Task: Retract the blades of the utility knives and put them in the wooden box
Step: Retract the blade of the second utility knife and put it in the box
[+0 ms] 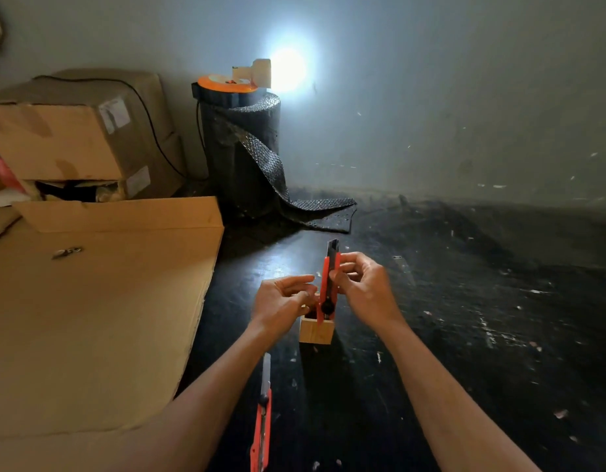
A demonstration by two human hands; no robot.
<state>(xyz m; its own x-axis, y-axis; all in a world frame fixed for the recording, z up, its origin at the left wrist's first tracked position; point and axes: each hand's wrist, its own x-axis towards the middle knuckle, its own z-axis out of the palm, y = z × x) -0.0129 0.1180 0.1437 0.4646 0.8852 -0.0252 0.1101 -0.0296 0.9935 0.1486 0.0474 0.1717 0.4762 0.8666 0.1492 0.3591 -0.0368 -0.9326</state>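
Right hand (361,284) raised, fingers pinching an upright knife (330,284) over the box (316,330); left hand (281,301) beside it, fingers loosely curled, empty.

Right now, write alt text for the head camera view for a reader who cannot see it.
The right hand holds a red utility knife upright over a small wooden box on a dark floor, while the open left hand hovers beside it. A second red utility knife, blade extended, lies nearer the viewer; flattened cardboard lies to the left.
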